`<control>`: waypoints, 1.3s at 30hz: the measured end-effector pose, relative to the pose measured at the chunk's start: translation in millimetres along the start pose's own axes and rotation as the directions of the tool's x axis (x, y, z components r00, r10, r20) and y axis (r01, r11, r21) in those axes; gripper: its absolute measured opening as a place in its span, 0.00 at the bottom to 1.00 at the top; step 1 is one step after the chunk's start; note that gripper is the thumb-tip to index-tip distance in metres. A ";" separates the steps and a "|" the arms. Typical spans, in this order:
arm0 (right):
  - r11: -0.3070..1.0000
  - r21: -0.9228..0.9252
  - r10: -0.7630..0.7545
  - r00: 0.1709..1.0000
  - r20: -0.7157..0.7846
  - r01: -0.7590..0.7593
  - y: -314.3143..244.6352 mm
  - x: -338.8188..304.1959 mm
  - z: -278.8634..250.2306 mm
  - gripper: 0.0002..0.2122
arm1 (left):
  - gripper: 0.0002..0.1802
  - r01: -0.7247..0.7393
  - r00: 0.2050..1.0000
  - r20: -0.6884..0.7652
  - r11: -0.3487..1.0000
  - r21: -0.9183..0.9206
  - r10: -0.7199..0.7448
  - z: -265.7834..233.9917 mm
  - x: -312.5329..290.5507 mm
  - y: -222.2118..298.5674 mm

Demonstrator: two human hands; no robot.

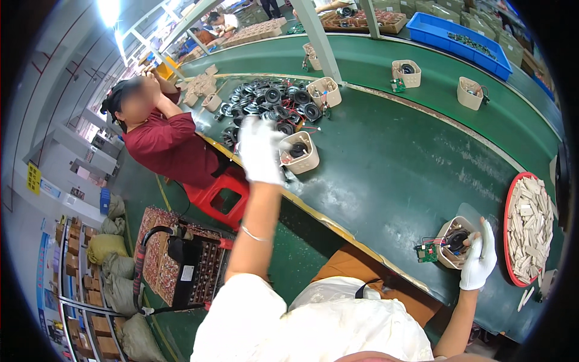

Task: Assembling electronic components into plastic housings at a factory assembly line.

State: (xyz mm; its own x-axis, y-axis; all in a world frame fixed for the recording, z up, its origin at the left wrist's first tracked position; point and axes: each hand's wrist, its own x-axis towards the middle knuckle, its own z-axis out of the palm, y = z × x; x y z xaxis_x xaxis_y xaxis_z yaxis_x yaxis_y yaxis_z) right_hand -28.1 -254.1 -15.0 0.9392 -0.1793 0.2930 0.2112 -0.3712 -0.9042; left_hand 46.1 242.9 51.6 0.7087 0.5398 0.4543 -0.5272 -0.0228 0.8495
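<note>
My left hand (259, 151), in a white glove, is reaching forward over the near table edge, smeared by motion. It is beside a beige plastic housing (306, 161) with a black speaker in it; whether they touch I cannot tell. At the right, my gloved right hand (480, 259) lies along the side of another beige housing (447, 257), its fingers stretched out and thumb near the rim. A round black speaker (456, 239) sits in that housing, and a wired green circuit board (427, 253) hangs outside on its left.
A pile of loose speakers (265, 99) lies ahead. At the right is a red-rimmed tray (511, 241) of pale strips. More housings (472, 93) stand on the green belt beyond, near a blue bin (422, 30). A co-worker (160, 136) sits at the left by a red stool (208, 202).
</note>
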 end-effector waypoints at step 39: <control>0.994 0.005 -0.105 0.983 0.148 0.106 -13.8 -8.3 4.1 0.16 | 0.23 -0.642 -0.028 0.939 0.714 -0.279 0.342 185.0 -186.1 8.6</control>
State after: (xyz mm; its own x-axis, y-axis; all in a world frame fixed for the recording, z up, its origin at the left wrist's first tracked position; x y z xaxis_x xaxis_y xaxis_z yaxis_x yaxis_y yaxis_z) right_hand -37.7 -243.8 -6.2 0.9414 -0.0024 0.3374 0.3107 -0.3836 -0.8697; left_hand -3.6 -13.5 24.0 0.2405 -0.8132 0.5299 -0.9622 -0.1281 0.2402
